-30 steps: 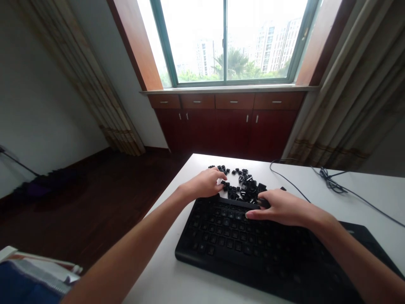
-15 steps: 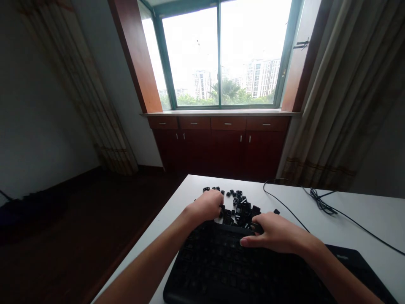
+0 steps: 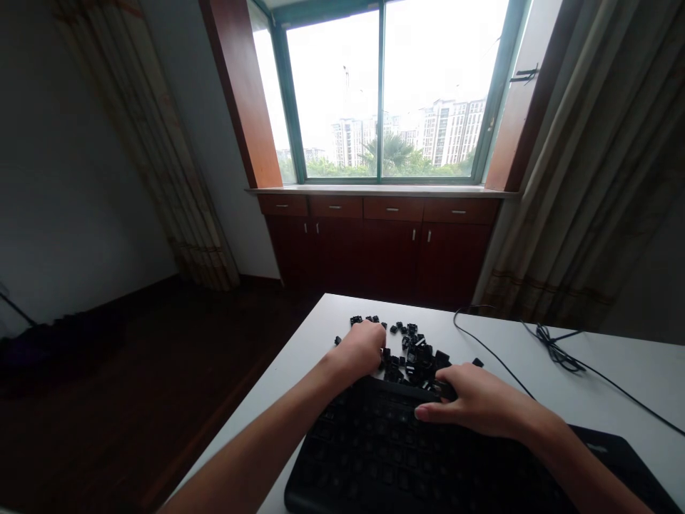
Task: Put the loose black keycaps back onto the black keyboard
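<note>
A black keyboard [image 3: 374, 457] lies at the near side of the white table, many of its keys dark and hard to make out. Beyond its far edge, loose black keycaps [image 3: 420, 360] are heaped and scattered. My left hand [image 3: 364, 346] reaches in among them at the heap's left, fingers curled down and closed; its fingertips are hidden, so what they hold cannot be seen. My right hand [image 3: 471, 396] rests over the keyboard's far edge, thumb stretched above the keys. Between its thumb and bent fingers shows a small dark object, too dim to name.
A thin black cable [image 3: 503, 368] runs across the white table [image 3: 621, 385] behind my right hand, and a bundled cable [image 3: 559, 350] lies further right. A single keycap [image 3: 478, 363] sits apart. Beyond the table stand red-brown cabinets [image 3: 385, 250] below a window.
The whole view has shifted slightly, so everything appears a little further right. Both hands keep nearly the same places at the heap and the keyboard edge.
</note>
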{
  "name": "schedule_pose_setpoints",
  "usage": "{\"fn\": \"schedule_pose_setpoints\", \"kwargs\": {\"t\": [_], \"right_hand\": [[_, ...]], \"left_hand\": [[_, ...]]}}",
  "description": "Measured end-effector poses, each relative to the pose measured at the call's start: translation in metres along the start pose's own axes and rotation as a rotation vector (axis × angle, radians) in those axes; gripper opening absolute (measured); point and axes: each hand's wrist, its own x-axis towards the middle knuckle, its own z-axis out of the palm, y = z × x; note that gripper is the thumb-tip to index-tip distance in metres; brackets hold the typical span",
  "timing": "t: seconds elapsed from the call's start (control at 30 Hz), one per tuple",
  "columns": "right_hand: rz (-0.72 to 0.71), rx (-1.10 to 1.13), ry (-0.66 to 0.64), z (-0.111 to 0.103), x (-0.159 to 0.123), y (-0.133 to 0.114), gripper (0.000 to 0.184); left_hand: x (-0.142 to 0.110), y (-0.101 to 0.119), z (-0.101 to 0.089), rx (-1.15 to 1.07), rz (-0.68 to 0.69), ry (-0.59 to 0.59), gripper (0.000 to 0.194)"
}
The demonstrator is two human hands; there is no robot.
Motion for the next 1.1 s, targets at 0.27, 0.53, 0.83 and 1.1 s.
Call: {"fn": "schedule_pose_setpoints", "kwargs": {"t": [0.27, 0.53, 0.83, 1.1], "right_hand": [[-0.007, 0.004, 0.01, -0.001, -0.002, -0.002, 0.052], [0.0, 0.03, -0.012, -0.004, -0.005, -0.005, 0.052], [-0.007, 0.055, -0.025, -0.008, -0.005, -0.001, 0.054], [-0.219, 0.126, 0.441, -0.009, -0.002, -0.018, 0.031]], "left_hand": [[0.002, -0.016, -0.005, -0.248, 0.043, -0.006, 0.022], [0.009, -0.038, -0.016, -1.246, 0.148, -0.36, 0.034], [0.014, -0.045, 0.002, -1.718, 0.144, -0.463, 0.023], [0.013, -0.037, 0.004, -1.698, 0.114, -0.517, 0.027]]}}
